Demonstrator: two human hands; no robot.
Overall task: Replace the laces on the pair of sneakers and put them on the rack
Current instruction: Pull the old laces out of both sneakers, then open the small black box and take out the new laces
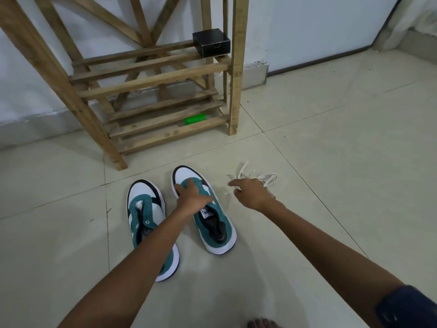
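Observation:
Two teal, white and black sneakers stand side by side on the tiled floor, toes toward the rack. The left sneaker (146, 209) has empty eyelets. My left hand (192, 195) grips the right sneaker (212, 223) across its tongue and lace area. Just right of that shoe, my right hand (253, 194) is over a loose pile of white laces (262, 177), forefinger pointing out and the other fingers curled on the strands. The wooden slatted rack (151, 81) stands behind the shoes against the wall.
A small black box (211, 43) sits on the rack's upper shelf at the right. A green cylinder (195, 120) lies on the lowest shelf. A doorway is at the far right. My bare toes (262, 323) show at the bottom edge.

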